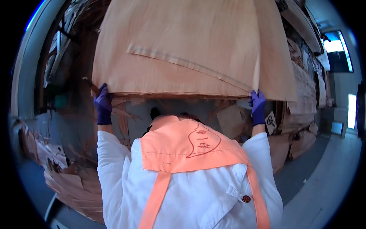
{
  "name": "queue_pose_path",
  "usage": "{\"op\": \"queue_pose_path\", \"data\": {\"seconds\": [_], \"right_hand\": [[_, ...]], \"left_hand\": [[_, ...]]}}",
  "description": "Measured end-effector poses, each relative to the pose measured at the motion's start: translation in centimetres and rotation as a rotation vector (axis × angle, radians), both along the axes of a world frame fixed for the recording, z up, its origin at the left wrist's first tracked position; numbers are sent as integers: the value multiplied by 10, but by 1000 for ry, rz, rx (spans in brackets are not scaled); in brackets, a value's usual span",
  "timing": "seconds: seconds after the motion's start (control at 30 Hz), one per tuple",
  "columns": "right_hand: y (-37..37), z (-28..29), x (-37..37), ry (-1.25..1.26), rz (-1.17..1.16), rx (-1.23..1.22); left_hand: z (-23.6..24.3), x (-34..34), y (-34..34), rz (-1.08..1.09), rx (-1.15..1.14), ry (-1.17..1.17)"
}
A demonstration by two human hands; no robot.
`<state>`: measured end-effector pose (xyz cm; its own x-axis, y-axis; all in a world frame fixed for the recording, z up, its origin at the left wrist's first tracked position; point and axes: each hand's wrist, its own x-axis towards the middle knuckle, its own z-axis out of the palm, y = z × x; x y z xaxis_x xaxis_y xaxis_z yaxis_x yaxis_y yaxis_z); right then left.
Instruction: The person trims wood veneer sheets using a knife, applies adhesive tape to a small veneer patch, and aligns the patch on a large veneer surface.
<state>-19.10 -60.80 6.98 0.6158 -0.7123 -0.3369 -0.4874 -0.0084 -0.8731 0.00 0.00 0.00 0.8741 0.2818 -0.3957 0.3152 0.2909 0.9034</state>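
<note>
A broad stack of thin tan wood veneer sheets (179,78) lies in front of me, its layered near edge facing my body. On top, one veneer sheet (198,34) lies askew, its near edge slanting down toward the right. My right hand (258,102), in a purple glove, is closed on that sheet's edge near the stack's right side. At the near left corner, my gloved left hand (102,103) is closed against the stack. A short brown strip-like piece (91,86) sticks out past its fingers; its exact kind is unclear.
Torn veneer scraps (68,179) heap up on the left. More stacked veneer (303,84) stands along the right side. Loose pieces (230,120) lie on the grey floor between me and the stack. A bare floor strip (316,183) runs at the far right.
</note>
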Motion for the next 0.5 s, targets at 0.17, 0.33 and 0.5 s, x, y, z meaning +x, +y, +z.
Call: {"op": "queue_pose_path", "data": {"seconds": [0.17,0.33,0.5], "right_hand": [[-26,27,0,-53,-59,-54],[-27,23,-6,-44,-79,-44],[-31,22,-4,-98,-73,-30]], "left_hand": [[-21,-3,-45,55,-94,-17],[-25,0,-36,17,-146,-44],[-29,6,-34,-12,-106,-65]]}}
